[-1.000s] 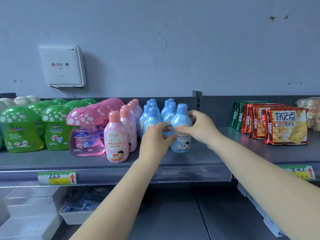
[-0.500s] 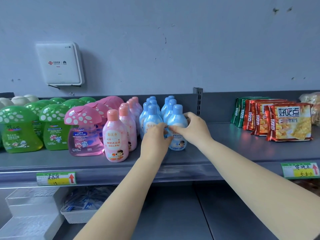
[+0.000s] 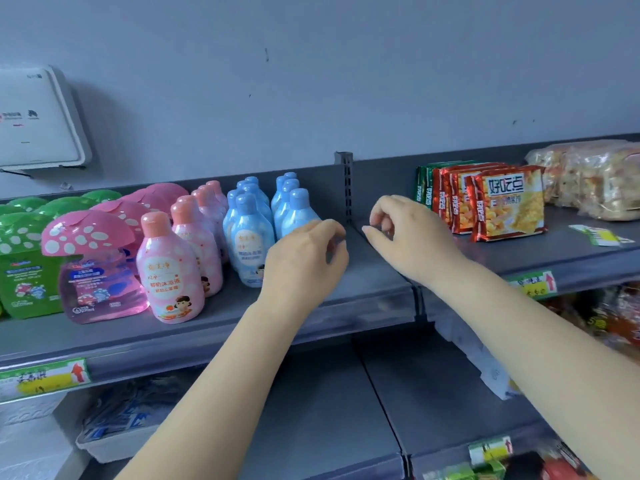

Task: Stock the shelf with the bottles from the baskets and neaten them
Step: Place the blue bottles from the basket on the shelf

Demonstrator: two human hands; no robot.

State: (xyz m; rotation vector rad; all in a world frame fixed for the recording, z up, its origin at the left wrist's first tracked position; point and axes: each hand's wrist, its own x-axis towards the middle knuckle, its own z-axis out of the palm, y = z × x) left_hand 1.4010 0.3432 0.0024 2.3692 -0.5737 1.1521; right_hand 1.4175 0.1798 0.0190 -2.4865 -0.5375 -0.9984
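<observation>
Now, from my head camera, both my hands hang in front of the shelf (image 3: 346, 292) with nothing in them. My left hand (image 3: 304, 258) has its fingers loosely curled, and its grip holds nothing; it partly covers the front blue bottle of the right-hand row, and I cannot tell whether it touches it. My right hand (image 3: 412, 237) is further right, over the bare part of the shelf, fingers also loosely bent and holding nothing, short of the snack packets (image 3: 507, 206).

The blue bottles (image 3: 249, 237) stand upright in two rows running back toward the wall, just beside the pink bottles (image 3: 169, 268); mushroom-capped pink and green bottles sit further left. No basket shows clearly here.

I judge these bottles to be light, stiff plastic with smooth sides that could slip, and narrow enough to topple if nudged high. I would take one round the wide lower body, thumb against fingers, rather than by the small cap.
</observation>
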